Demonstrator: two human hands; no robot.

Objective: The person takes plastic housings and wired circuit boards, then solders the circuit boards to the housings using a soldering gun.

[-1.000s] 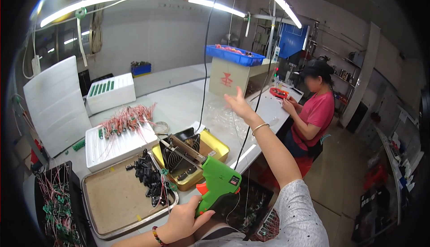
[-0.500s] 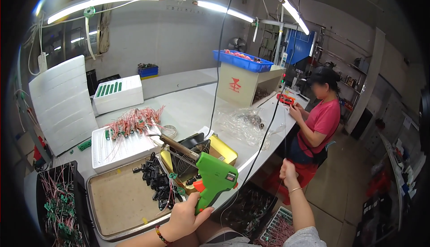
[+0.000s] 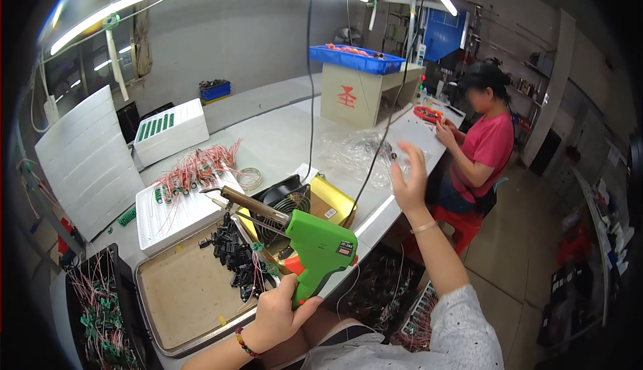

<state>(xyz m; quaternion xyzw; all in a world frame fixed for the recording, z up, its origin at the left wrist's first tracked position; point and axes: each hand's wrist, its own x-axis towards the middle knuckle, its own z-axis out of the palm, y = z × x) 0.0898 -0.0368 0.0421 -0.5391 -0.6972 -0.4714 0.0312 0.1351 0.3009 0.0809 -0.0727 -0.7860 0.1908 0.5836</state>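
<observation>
My left hand (image 3: 280,313) is wrapped around the grip of a green soldering gun (image 3: 321,242). Its metal barrel and bent tip point up and left, over the edge of a white foam tray (image 3: 157,226). Red-and-white wires with green parts (image 3: 197,169) lie bunched on that tray. Below the barrel, a heap of small black plastic parts (image 3: 234,259) rests in a shallow metal-rimmed tray (image 3: 181,296). My right hand (image 3: 410,181) is raised over the table's right edge, fingers apart, with nothing visible in it. Near its fingertips hangs a black cable (image 3: 370,169).
A black fan (image 3: 284,212) stands in a yellow box (image 3: 338,199) behind the gun. Clear plastic bags (image 3: 351,155) lie farther back. On the left is a black bin (image 3: 127,289) of wired green parts. A co-worker (image 3: 485,135) sits at the right, by a blue bin (image 3: 358,60) on a cabinet.
My right hand has risen from lower right and gone from closed to spread fingers. The soldering gun stays in my left hand, nearly in place. The whole view has shifted slightly.
</observation>
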